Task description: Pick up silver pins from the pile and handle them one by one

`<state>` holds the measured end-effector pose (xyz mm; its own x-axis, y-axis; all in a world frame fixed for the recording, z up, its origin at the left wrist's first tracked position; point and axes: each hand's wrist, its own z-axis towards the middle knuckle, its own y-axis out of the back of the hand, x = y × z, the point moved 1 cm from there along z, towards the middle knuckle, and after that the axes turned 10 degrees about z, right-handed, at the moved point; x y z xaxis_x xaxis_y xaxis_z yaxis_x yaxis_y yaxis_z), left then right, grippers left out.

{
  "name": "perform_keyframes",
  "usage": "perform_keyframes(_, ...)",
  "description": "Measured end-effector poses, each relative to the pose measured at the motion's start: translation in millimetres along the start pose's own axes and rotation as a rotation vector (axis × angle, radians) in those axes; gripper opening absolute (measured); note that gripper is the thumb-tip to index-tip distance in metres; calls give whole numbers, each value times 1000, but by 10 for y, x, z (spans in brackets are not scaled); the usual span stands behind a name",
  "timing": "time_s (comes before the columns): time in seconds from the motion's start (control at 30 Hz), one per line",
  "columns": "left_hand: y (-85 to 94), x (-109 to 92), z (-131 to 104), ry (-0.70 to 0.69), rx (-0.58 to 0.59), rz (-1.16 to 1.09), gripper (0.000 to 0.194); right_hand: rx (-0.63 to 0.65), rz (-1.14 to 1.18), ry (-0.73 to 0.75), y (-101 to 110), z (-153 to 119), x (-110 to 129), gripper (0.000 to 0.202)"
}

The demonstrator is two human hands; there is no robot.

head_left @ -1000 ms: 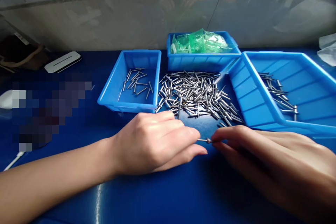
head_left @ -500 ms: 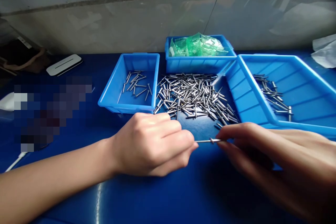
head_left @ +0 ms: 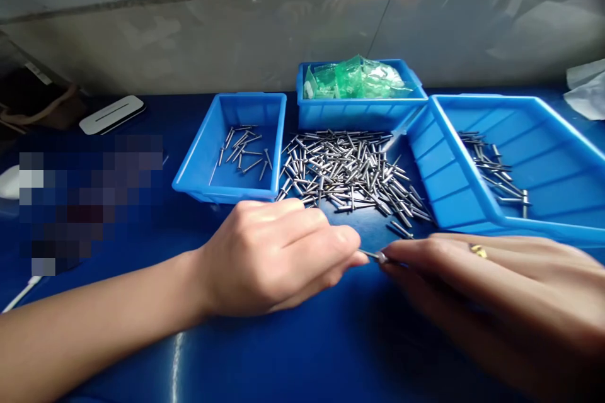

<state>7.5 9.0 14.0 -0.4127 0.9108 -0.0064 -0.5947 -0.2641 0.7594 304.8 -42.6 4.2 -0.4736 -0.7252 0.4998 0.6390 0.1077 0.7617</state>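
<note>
One thin metal rivet (head_left: 371,254) spans the gap between my two hands, in front of the pile. My left hand (head_left: 283,258) is closed in a loose fist and pinches its thin end. At its thicker, flanged end, the fingertips of my right hand (head_left: 486,283) are pressed together round it. Just beyond the hands lies a heap of silver rivets (head_left: 345,167) on the blue table (head_left: 283,359). Left of the heap, a small blue bin (head_left: 227,192) holds several screws (head_left: 243,148). A larger blue bin (head_left: 558,132) on the right holds several rivets (head_left: 494,170).
Behind the heap, a blue bin (head_left: 359,112) contains green plastic bags (head_left: 354,79). A white flat device (head_left: 112,114) lies at the back left, near a blurred-out patch and a white cable (head_left: 21,294). A wall runs along the back; white paper (head_left: 588,91) is at the right.
My right hand has turned slightly and shifted left and down, showing a yellow ring. My left hand has moved slightly right. Less of the rivet shows between them.
</note>
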Motion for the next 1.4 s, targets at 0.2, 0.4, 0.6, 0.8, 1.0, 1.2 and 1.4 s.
perform_keyframes(0.2, 114, -25, 51, -56, 100, -171, 25, 42, 139, 80, -144, 184, 68, 32)
perform_keyframes(0.4, 99, 4, -10, -1, 53, -70, 24, -4, -45, -20, -15, -59, -58, 11)
perform_keyframes(0.6, -28, 18, -32, -6, 93, -22, 30, -59, -108, -96, 54, -473, -178, 39)
perform_keyframes(0.8, -60, 15, -24, -29, 148, -21, 35, -92, -109, -85, 46, -305, -141, 31)
perform_keyframes(1.0, -76, 3, -8, -41, 152, -36, 46, -64, -31, 11, -26, 42, -54, 27)
perform_keyframes(1.2, -34, 16, 6, -5, 90, -67, 45, 20, -22, 42, -47, 70, -43, 34)
perform_keyframes(1.4, -31, 46, -27, -37, 12, -86, 18, 18, 75, 28, -91, 87, 1, 35)
